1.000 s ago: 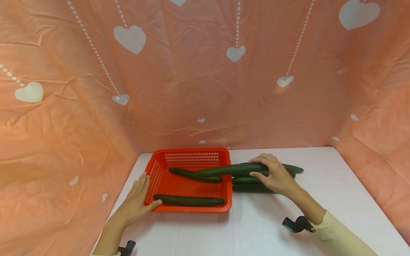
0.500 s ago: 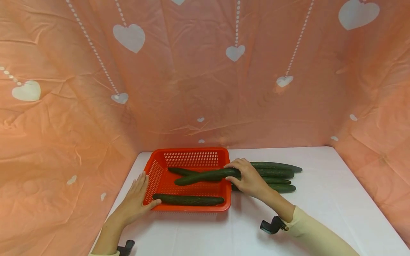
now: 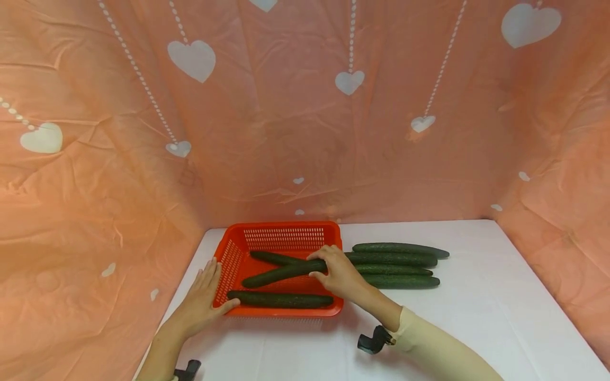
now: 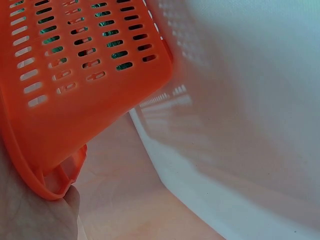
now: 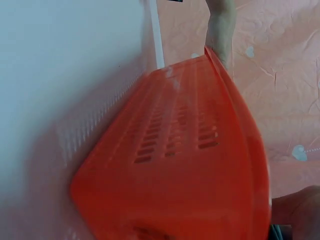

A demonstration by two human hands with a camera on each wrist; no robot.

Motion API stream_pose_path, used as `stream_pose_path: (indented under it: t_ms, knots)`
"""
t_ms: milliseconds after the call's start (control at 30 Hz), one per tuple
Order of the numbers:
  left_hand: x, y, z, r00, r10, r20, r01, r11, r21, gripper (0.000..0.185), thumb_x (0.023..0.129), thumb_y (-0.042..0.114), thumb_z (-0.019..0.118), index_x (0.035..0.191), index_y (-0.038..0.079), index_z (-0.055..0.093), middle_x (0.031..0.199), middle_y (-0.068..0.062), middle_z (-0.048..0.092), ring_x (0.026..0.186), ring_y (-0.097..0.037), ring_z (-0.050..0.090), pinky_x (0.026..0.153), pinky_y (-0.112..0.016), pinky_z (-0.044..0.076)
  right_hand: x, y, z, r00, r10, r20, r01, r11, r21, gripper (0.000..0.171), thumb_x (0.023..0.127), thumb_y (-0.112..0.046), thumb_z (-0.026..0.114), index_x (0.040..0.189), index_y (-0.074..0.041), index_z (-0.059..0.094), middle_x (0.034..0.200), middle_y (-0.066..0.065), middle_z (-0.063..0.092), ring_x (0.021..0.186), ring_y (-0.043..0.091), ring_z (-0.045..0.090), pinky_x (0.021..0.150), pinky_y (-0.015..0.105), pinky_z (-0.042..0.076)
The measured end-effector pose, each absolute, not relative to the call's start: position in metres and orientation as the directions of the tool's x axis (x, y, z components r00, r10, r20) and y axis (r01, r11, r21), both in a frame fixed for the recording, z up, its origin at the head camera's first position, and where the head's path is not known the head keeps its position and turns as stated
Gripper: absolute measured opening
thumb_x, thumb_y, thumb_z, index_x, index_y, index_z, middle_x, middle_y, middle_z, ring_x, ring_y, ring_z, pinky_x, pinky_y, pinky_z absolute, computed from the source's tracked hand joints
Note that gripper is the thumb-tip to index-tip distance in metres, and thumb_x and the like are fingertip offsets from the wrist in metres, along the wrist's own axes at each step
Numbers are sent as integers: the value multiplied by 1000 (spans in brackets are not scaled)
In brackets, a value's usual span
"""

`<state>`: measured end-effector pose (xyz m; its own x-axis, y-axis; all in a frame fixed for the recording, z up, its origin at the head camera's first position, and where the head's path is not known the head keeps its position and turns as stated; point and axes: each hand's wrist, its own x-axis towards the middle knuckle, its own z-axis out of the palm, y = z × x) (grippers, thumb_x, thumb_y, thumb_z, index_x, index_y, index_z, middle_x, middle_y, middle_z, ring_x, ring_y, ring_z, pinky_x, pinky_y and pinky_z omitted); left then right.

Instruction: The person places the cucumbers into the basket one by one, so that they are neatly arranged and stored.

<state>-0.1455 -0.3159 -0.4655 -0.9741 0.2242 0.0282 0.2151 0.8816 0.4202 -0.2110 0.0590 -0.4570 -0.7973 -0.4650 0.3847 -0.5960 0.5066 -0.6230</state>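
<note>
basket [image 3: 286, 312], red, on white table [image 3: 476, 307]; two cucumbers [image 3: 281, 299] inside. third cucumber [image 3: 276, 274]: over basket floor, fingers of right hand [image 3: 335, 272] curled round it. left hand [image 3: 202, 297]: fingers straight against basket's left side. four cucumbers [image 3: 395, 258]: on table, right of basket.

Cream right sleeve [image 3: 438, 344]; black device [image 3: 373, 341] at each wrist.

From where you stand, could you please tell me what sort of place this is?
Probably a makeshift recording booth: heart-printed orange sheeting hangs behind and along both sides of a white table, and black wrist-worn devices suggest filming.
</note>
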Motion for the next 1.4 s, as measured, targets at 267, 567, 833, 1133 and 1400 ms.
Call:
stream_pose_path:
  t_ms: [267,567,833,1133,1400]
  knots:
    - [-148,-315,-465,-974,223,33,216,884,415,112,98,59,70,167,-10,15,178,-27,0,164,-48,0,133,-48,-9,-213,43,-460,-846,-423,324,-518,513,-684,29,91,-7,86,118,-3,77,115,10,73,110,30,62,97,51,55]
    - [-144,-316,-464,-976,216,33,210,882,421,112,99,59,69,168,-9,14,178,-27,-1,164,-48,-1,130,-36,-15,-208,27,-465,-872,-415,259,-461,520,-719,30,92,-8,85,120,-3,77,120,12,72,117,34,60,104,53,53]
    - [-144,-317,-464,-977,211,27,203,884,421,112,98,59,69,168,-9,14,178,-26,-1,164,-48,-1,133,-46,-10,-203,13,-470,-878,-412,243,-442,505,-741,27,91,-9,86,116,-2,77,116,14,72,117,37,63,109,56,51]
    - [-145,-315,-464,-976,216,31,209,886,414,111,99,59,69,168,-9,14,178,-27,0,164,-47,-1,128,-31,-17,-204,9,-472,-876,-451,170,-421,545,-725,28,95,-17,83,118,-3,76,118,12,72,115,33,62,104,52,53]
    - [-144,-314,-463,-974,223,28,213,878,428,111,99,58,69,167,-10,14,177,-28,0,163,-49,0,133,-47,-9,-204,15,-469,-871,-403,280,-482,591,-647,35,94,-17,84,125,-3,77,121,13,73,116,36,65,105,57,49]
